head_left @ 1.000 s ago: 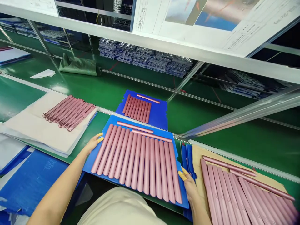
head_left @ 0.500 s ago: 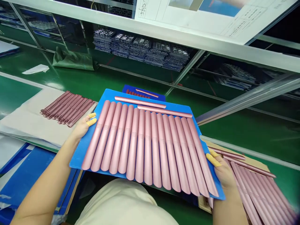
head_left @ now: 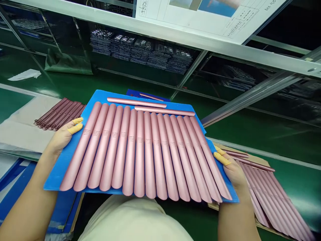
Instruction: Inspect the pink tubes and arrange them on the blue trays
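I hold a blue corrugated board (head_left: pixel 64 160) up in front of me, loaded with several long pink metal tubes (head_left: pixel 147 150) lying side by side. Two more pink tubes (head_left: pixel 136 102) lie crosswise at its far edge. My left hand (head_left: pixel 62 135) grips the board's left edge, with yellow finger cots on thumb and forefinger. My right hand (head_left: pixel 229 169) grips the right edge, also with yellow finger cots.
A second set of pink tubes on brown cardboard (head_left: pixel 265 195) lies at the right. Darker pink strips (head_left: pixel 59 113) rest on white paper at the left. Blue boards (head_left: pixel 15 190) are stacked at lower left. Another blue board (head_left: pixel 147 95) peeks out behind. A green conveyor (head_left: pixel 263 137) runs across.
The blue board with the tubes has been lifted off the bench and brought up towards me, both hands still gripping its edges. The view has shifted slightly left.
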`<state>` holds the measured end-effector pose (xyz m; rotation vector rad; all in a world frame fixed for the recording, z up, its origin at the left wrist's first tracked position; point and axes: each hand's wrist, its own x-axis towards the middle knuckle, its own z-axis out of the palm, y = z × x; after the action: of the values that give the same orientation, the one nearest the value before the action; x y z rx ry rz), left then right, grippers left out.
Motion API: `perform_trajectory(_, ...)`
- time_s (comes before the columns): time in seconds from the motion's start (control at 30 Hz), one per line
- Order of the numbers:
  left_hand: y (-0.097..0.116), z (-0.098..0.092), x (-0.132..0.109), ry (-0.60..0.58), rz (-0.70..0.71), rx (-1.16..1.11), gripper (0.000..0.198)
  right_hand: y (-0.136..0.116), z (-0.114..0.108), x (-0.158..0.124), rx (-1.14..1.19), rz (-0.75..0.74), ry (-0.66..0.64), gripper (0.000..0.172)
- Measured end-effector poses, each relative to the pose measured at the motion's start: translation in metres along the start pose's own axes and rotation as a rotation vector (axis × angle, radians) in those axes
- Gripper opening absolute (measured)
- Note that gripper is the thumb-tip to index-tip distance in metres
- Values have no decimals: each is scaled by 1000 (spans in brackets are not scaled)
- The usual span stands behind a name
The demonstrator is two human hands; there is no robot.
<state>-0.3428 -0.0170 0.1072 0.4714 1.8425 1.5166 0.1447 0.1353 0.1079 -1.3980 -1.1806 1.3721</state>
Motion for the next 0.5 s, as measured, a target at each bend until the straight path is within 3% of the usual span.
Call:
perform_trajectory(0.2,0,-8,1,26,-2,39,42,-8,5,-9,13,-2,45,39)
perform_trajectory(0.5,-8,-17,10,53,-51,100,43,-15,12,-21,72,-10,-31,39)
